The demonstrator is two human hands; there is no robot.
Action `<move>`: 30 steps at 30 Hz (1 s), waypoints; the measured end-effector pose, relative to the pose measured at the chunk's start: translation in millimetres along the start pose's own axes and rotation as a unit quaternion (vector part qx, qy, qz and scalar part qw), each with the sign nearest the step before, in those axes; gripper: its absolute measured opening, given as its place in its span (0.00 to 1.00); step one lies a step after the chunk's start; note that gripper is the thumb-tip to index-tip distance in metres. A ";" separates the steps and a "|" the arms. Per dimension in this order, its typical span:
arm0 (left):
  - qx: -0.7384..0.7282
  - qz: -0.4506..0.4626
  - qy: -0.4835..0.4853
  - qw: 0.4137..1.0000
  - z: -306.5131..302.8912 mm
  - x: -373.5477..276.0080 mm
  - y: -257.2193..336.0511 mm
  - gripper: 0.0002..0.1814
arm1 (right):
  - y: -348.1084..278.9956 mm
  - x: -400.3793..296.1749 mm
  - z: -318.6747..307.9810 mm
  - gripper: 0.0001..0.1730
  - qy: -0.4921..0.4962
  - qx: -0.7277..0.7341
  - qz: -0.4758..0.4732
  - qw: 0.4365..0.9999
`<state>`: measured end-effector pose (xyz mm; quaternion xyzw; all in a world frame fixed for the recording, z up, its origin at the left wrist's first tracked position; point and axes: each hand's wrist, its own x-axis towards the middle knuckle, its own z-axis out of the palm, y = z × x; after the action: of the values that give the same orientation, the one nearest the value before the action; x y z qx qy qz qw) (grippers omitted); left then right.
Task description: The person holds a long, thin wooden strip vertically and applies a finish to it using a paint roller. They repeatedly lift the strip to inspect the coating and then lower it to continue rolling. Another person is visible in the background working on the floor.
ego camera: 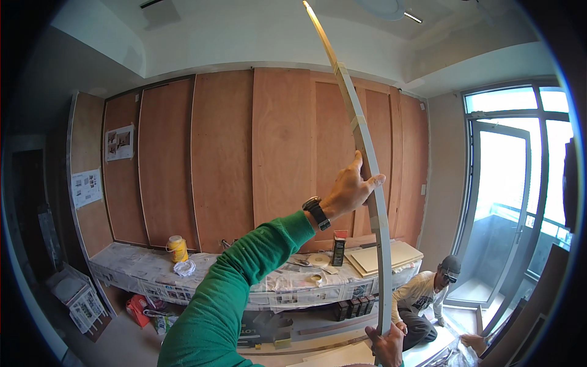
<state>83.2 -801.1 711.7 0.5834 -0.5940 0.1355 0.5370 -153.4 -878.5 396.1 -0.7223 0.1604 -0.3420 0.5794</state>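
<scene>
A long, narrow strip (383, 261) stands nearly upright before me, reaching from the bottom of the view to the ceiling area. It has a pale grey face and a wooden side, with bands of tape around it at several heights. My left hand (351, 186), below a green sleeve and a black wristwatch, grips it around mid-height with the thumb across its face. Lower down, my right hand (387, 344) is closed around the strip near its visible bottom. The strip's lower end is cut off by the view's edge.
Behind stands a newspaper-covered bench (220, 275) with a yellow tub (177, 250), tape roll (318, 260), dark box (338, 250) and pale boards (385, 259). A person (419, 298) in a cap sits on the floor at right, beside a glass door (500, 192). Wooden panels (279, 151) line the wall.
</scene>
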 end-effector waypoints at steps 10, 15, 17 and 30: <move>0.047 0.008 -0.017 0.999 7.5 -23.1 30.9 0.42 | -1.5 -32.2 -6.9 0.17 0.019 0.031 -0.071 0.997; 0.039 0.075 -0.004 0.996 16.6 -22.6 26.4 0.49 | 11.2 -37.8 -14.6 0.16 0.025 0.010 -0.079 0.996; 0.045 0.054 -0.015 0.997 16.1 -24.8 31.6 0.49 | 13.0 -38.9 -16.2 0.16 0.023 0.027 -0.070 0.997; 0.064 0.078 -0.006 0.995 19.7 -25.8 33.9 0.47 | 23.1 -41.9 -20.1 0.16 0.028 0.035 -0.056 0.997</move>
<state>38.6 -793.0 699.4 0.5695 -0.6308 0.2114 0.4827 -193.2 -873.2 363.3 -0.6992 0.1241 -0.3993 0.5798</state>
